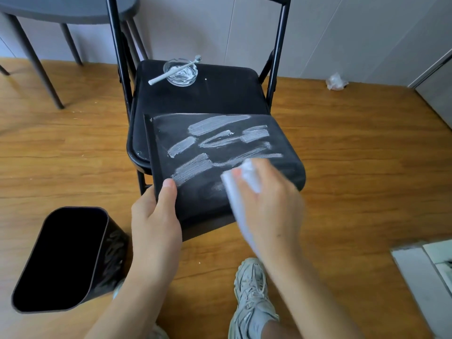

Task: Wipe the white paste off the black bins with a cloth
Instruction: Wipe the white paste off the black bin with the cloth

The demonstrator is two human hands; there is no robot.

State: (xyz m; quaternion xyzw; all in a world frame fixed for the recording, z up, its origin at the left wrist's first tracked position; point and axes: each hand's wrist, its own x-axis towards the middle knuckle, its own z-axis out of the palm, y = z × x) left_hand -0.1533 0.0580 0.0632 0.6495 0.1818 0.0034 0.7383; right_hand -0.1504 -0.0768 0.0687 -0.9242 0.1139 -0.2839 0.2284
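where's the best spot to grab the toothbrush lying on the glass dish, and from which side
Take the toothbrush by its bare handle end, which juts past the left rim of the glass dish over the chair seat. Probably come from the left with a thumb-and-finger pinch across the handle. The brush head overhangs the far right rim, and the middle lies across the dish with its white paste, so both are worse spots.

Black folding chair (pixel 220 99): glass dish (pixel 180 72) at far seat, smeared black bin (pixel 220 162) lying on near edge. Wooden floor (pixel 354 167): second bin (pixel 66 260) near left.
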